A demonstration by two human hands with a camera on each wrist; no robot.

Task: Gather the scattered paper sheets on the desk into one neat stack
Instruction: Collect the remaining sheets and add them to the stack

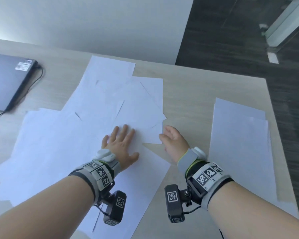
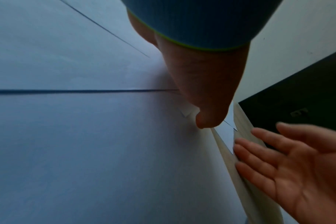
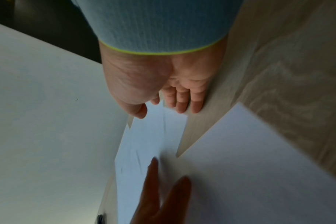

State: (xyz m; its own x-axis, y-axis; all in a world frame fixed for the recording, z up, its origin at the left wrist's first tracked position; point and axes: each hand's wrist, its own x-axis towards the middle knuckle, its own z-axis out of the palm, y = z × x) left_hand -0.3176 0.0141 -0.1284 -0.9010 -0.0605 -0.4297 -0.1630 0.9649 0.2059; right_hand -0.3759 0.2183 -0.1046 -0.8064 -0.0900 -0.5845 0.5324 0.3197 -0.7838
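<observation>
Several white paper sheets lie fanned and overlapping across the middle and left of the wooden desk. My left hand lies flat on them with straight, spread fingers, palm down. My right hand stands on its edge just right of the pile's right corner, fingers straight, holding nothing. In the right wrist view its fingertips meet the corner of a sheet. In the left wrist view the left hand rests on paper and the right hand shows open. A separate small stack of sheets lies at the right.
A closed dark laptop with a black cable sits at the far left of the desk. The desk's right edge drops to a dark floor. Bare wood shows between the pile and the right stack.
</observation>
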